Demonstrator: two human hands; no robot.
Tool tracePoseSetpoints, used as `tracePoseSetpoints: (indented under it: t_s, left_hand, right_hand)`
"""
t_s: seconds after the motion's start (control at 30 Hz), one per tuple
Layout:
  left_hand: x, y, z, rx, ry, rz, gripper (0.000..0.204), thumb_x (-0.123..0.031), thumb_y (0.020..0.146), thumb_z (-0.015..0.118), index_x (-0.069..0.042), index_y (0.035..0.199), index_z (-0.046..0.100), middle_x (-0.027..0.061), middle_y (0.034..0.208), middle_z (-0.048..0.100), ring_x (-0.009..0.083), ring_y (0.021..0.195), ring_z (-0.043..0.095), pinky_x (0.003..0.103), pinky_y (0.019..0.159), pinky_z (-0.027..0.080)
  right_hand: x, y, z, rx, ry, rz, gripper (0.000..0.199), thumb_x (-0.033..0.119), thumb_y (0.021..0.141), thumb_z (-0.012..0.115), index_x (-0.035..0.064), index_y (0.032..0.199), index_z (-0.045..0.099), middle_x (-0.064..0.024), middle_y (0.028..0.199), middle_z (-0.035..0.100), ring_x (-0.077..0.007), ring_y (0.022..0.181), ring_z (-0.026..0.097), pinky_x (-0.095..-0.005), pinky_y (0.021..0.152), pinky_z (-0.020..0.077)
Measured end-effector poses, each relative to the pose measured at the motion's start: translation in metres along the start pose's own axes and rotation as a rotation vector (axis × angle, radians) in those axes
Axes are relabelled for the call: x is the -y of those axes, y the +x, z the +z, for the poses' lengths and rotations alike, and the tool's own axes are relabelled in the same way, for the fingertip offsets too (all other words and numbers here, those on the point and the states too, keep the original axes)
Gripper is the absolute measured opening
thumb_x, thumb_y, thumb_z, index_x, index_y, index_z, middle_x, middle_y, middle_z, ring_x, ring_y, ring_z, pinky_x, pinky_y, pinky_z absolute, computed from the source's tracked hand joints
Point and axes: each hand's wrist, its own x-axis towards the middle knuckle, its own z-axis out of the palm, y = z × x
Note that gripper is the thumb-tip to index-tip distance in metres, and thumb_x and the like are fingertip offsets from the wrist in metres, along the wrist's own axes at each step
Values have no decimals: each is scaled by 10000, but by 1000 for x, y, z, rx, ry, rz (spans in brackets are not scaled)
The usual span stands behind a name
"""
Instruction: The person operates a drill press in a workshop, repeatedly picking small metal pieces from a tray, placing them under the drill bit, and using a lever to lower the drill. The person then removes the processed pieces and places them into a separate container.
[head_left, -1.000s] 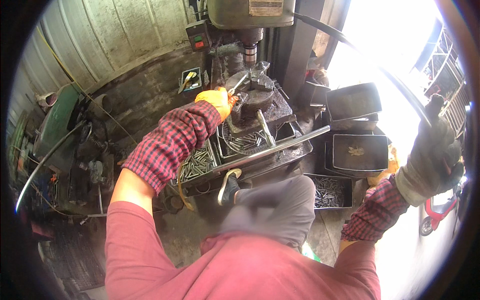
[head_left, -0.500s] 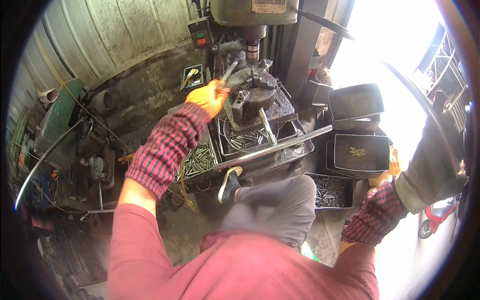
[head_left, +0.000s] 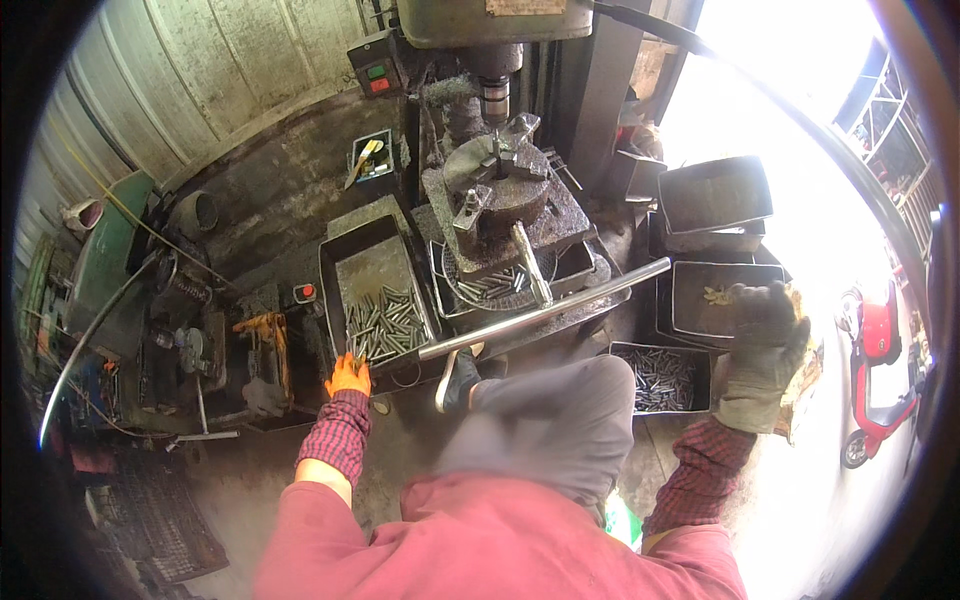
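Note:
My left hand (head_left: 348,377), in an orange glove, is at the near left corner of a metal tray (head_left: 326,290). Its fingers are spread beside a heap of short metal pins (head_left: 385,322), and I see nothing held in them. Out to the right, my right hand (head_left: 762,355) is raised in a thick grey glove, fingers apart, with no object visible in it. It overlaps the edge of a dark tray (head_left: 690,315). In front of me, a drill press (head_left: 495,95) stands over a round clamping fixture (head_left: 495,170), with a small upright piece at its centre.
A long metal bar (head_left: 545,308) crosses in front of the machine table. More pins lie beneath the fixture and in a bin (head_left: 660,380) at right. Stacked trays (head_left: 715,200) stand far right. A switch box (head_left: 377,72) hangs at the back. A red scooter (head_left: 880,370) stands outside.
My left hand has come down from beside the fixture to the pin tray; the metal pin it held is gone from it. My right hand has moved inward from the right edge.

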Motion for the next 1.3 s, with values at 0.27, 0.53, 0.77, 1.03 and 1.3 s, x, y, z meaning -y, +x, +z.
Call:
tracePoseSetpoints:
  t_s: [0.27, 0.53, 0.77, 1.03, 1.3]
  left_hand:
    - [-43, -60, -85, -535, -401, 186, 1145, -519, 813, 848, 16, 1630, 251, 269, 1677, 267, 405, 1546, 298, 486, 1254, 264]
    - [-237, -90, -139, 179, -189, 1110, 706, -344, 843, 801, 4, 1416, 577, 224, 1188, 712, 412, 1068, 693, 470, 947, 560]
    - [-245, -65, -47, 378, -459, 970, 446, -57, 793, 616, -86, 1221, 739, 172, 985, 765, 379, 918, 734, 435, 822, 600]
    - [-289, -127, -84, 226, -205, 967, 815, -305, 906, 767, -15, 1572, 399, 290, 1448, 548, 410, 1334, 555, 518, 1114, 445]
    - [-358, 61, -265, 64, -895, 756, 494, -309, 894, 847, -1, 1239, 674, 45, 958, 700, 126, 861, 643, 284, 770, 529]
  right_hand:
    - [-85, 17, -33, -258, 45, 150, 507, 455, 1060, 552, 17, 1285, 674, -132, 1115, 713, -293, 1074, 670, -505, 1028, 517]
    - [-175, 50, 22, -402, 335, 376, 437, 485, 1010, 661, 71, 1150, 649, -43, 884, 643, -229, 849, 657, -470, 865, 571]
    - [-152, 67, 90, -316, 133, 406, 497, 533, 995, 656, 40, 935, 689, 65, 551, 348, -112, 415, 346, -326, 477, 510]
    - [-132, 43, 176, 11, -433, 362, 410, 401, 1018, 683, -9, 1010, 702, -55, 620, 628, -166, 533, 625, -335, 564, 567]
    - [-134, 1, 241, 478, -688, 345, 360, 203, 877, 830, 65, 1180, 694, -141, 819, 710, -271, 742, 708, -376, 704, 558]
